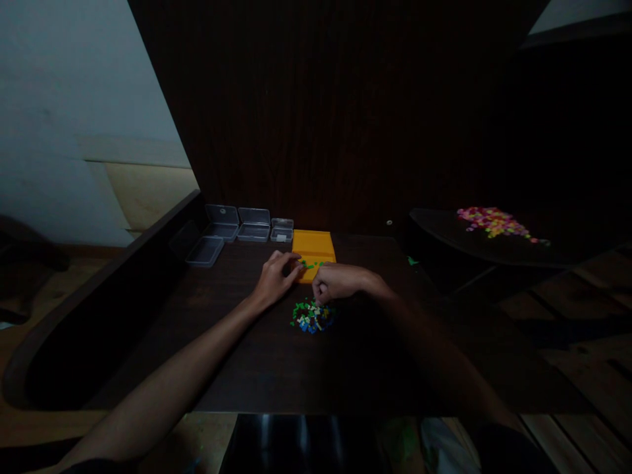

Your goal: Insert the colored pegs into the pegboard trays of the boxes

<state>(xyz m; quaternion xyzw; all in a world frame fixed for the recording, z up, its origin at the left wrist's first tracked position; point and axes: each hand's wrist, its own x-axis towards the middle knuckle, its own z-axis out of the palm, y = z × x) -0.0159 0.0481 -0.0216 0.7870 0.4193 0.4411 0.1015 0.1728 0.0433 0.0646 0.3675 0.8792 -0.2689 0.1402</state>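
Observation:
A yellow open box (313, 242) lies on the dark desk, with several small green pieces (310, 266) in its near part. At the box's left edge is my left hand (277, 278), thumb and forefinger apart, their tips at or over the rim. My right hand (336, 282) hangs over the near right corner of the box, its fingers bent down and drawn together. Just below those fingertips lies a pile of tiny green, white, blue and dark pieces (312, 317). Whatever may be between the right fingertips is hidden.
Several clear plastic cases (253, 225) with raised lids stand along the back, left of the yellow box. A clear tray (205, 251) sits before them. Pink and yellow bits (496, 222) are heaped on a dark surface at right. A raised side board (108, 289) borders the desk's left.

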